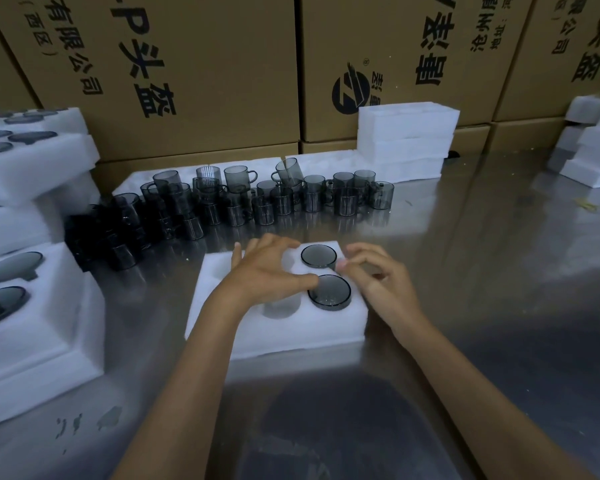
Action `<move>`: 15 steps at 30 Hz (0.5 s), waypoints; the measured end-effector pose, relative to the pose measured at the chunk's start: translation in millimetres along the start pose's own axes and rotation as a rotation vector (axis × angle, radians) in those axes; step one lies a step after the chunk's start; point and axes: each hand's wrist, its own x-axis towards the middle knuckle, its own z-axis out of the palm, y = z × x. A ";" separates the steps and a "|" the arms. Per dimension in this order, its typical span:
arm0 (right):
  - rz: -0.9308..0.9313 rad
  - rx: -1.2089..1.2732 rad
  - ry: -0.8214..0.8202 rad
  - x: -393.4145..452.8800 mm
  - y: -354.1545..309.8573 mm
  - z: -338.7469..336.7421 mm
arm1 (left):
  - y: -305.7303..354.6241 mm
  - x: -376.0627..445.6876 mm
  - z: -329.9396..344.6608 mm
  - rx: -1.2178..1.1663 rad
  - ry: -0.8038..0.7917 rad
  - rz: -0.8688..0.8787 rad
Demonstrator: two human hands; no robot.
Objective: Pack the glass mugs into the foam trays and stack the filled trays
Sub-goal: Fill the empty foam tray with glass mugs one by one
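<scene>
Your bench (pixel 499 271) carries one foam tray (pixel 274 327) directly before you, two mugs seated in its right-hand pockets. Loose mugs (pixel 264 199) stand in rows behind it. Your left hand (pixel 267 271) lies spread on the tray, thumb touching the near mug (pixel 329 292). Your right hand (pixel 378 275), fingers loosely curled, touches the tray's right edge beside the far mug (pixel 318 256).
</scene>
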 end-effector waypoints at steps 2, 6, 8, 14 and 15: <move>0.092 0.103 0.091 18.6 3.4 0.2 | 0.7 4.1 2.8 -0.006 0.030 0.014; 0.133 0.062 0.166 64.1 9.6 15.4 | -3.4 13.6 0.7 -0.128 0.022 0.044; 0.111 -0.013 0.133 96.1 9.4 28.5 | -7.4 18.2 -1.9 -0.152 0.007 0.066; -0.017 -0.621 -0.178 207.1 -9.1 76.6 | -22.9 26.8 -2.0 -0.240 0.070 0.081; -0.021 -0.727 -0.214 221.1 -9.8 83.8 | -24.8 27.7 -0.8 -0.253 0.083 0.076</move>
